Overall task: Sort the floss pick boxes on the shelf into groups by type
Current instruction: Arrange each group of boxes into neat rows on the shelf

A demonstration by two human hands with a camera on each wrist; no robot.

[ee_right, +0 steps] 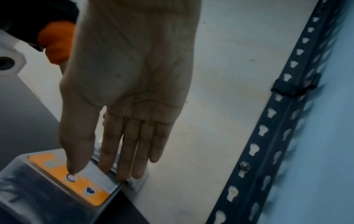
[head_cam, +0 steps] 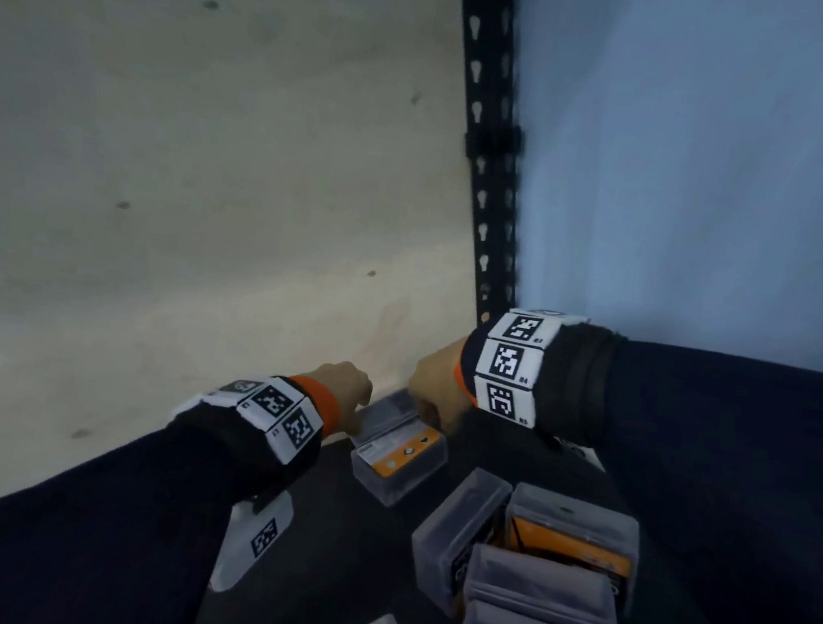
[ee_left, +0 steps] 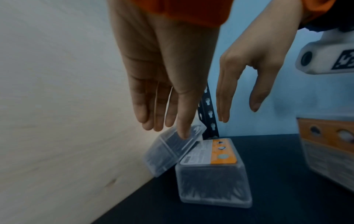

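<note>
Box (ee_left: 212, 171) with orange label lies on shelf (ee_left: 277, 174), lower centre of left wrist frame. Left hand (ee_left: 162, 78) flat, fingers straight; right hand (ee_right: 124, 91) likewise, thumb on label. Neither grips.

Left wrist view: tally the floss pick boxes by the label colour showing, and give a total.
Orange label: 2, the flat box and the right-edge box.
No label showing: 1, the leaning box.
Total: 3.
</note>
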